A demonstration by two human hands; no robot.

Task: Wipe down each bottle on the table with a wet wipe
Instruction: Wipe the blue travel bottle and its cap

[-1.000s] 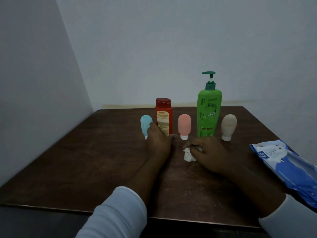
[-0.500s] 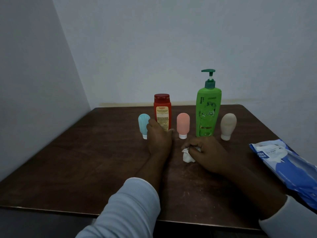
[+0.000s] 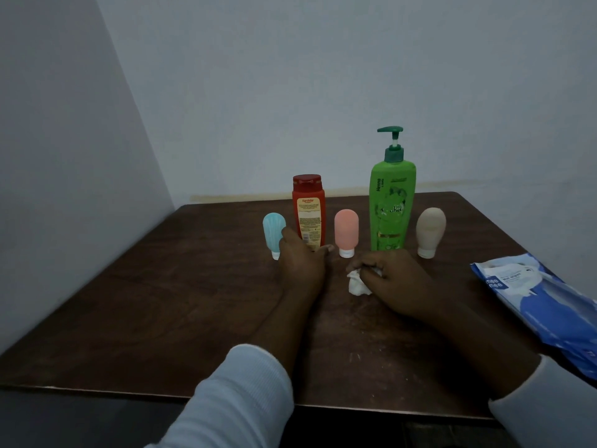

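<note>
Five bottles stand in a row on the dark wooden table (image 3: 161, 302): a small blue tube (image 3: 272, 229), a red bottle (image 3: 308, 206), a pink tube (image 3: 346, 229), a tall green pump bottle (image 3: 392, 202) and a beige tube (image 3: 430, 227). My left hand (image 3: 302, 260) reaches to the base of the red bottle, fingers on its left side and thumb on its right, curled round it. My right hand (image 3: 394, 282) rests on the table in front of the green bottle and pinches a crumpled white wet wipe (image 3: 357, 282).
A blue and white pack of wet wipes (image 3: 546, 305) lies at the table's right edge. Grey walls close in behind and on the left. The table's near edge runs just under my sleeves.
Both hands stay almost where they were. The view has shifted slightly, and my left hand has settled a little closer round the red bottle's base.
</note>
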